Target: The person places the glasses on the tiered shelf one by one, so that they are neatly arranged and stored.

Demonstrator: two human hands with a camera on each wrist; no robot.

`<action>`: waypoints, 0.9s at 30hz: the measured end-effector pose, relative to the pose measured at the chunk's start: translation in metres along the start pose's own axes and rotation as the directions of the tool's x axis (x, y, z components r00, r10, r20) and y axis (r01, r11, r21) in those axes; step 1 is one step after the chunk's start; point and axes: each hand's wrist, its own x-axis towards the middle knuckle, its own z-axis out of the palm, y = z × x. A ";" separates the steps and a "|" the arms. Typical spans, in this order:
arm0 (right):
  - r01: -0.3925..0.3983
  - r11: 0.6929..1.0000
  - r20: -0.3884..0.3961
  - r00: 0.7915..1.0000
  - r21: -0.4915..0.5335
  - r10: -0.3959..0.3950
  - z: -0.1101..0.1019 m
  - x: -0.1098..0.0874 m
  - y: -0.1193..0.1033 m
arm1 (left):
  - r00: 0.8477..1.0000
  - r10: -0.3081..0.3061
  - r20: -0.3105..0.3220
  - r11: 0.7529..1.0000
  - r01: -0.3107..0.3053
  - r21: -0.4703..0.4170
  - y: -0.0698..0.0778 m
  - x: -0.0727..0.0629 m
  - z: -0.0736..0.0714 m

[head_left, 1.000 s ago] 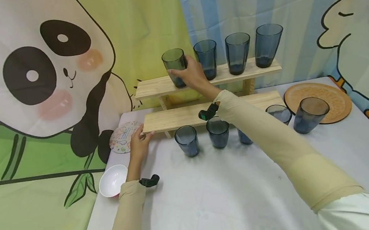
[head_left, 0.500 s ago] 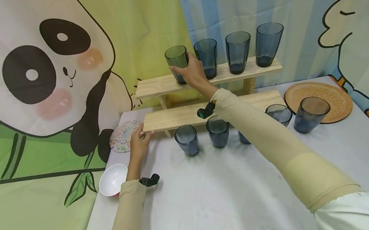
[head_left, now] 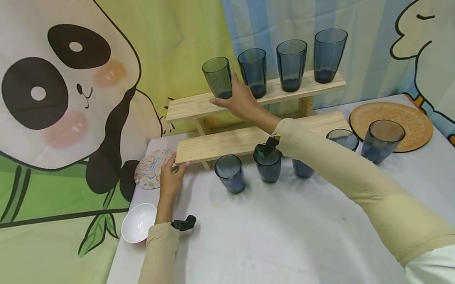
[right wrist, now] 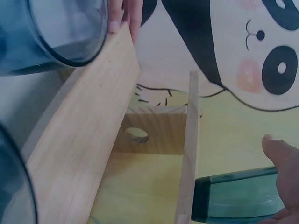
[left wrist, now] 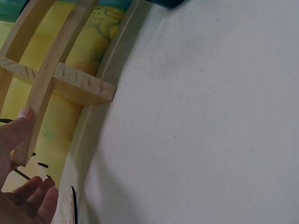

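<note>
A two-step wooden shelf has an upper board and a lower board. The leftmost tinted drinking glass stands upright on the upper board, in line with several more glasses. Beside its base is my right hand; in the right wrist view the thumb is stretched away from the glass. My left hand pinches the left end of the lower board, its thumb on the wood and the other fingers loosely bent below.
Several shorter glasses stand on the white tablecloth before the shelf, some partly behind my right sleeve. At the right lies a round brown mat. To the left are a white bowl and a floral round mat.
My right hand held the leftmost glass and shifted it slightly right on the upper board. Its thumb has now come off the glass and dropped lower. The left hand keeps its place.
</note>
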 end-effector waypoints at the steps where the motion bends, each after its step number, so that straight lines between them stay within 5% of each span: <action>1: 0.010 1.000 0.010 1.000 -0.015 -0.010 -0.001 -0.005 0.000 | 1.000 -0.001 0.000 1.000 0.001 0.000 0.000 0.000 0.000; 9: 0.099 0.994 0.112 0.988 0.042 -0.103 -0.026 -0.063 0.014 | 1.000 0.002 0.001 1.000 -0.002 0.000 -0.001 0.001 -0.002; 17: 0.165 0.986 0.053 0.985 -0.031 -0.163 -0.090 -0.128 0.056 | 1.000 0.014 -0.006 1.000 -0.014 -0.001 0.000 0.001 -0.002; 23: 0.033 0.970 -0.094 0.994 -0.240 -0.057 -0.147 -0.176 0.108 | 1.000 0.019 0.004 1.000 -0.019 -0.010 -0.002 -0.001 0.001; 27: -0.094 0.936 -0.202 0.979 -0.340 0.025 -0.175 -0.204 0.152 | 1.000 0.027 -0.006 1.000 -0.027 -0.013 -0.002 -0.001 0.001</action>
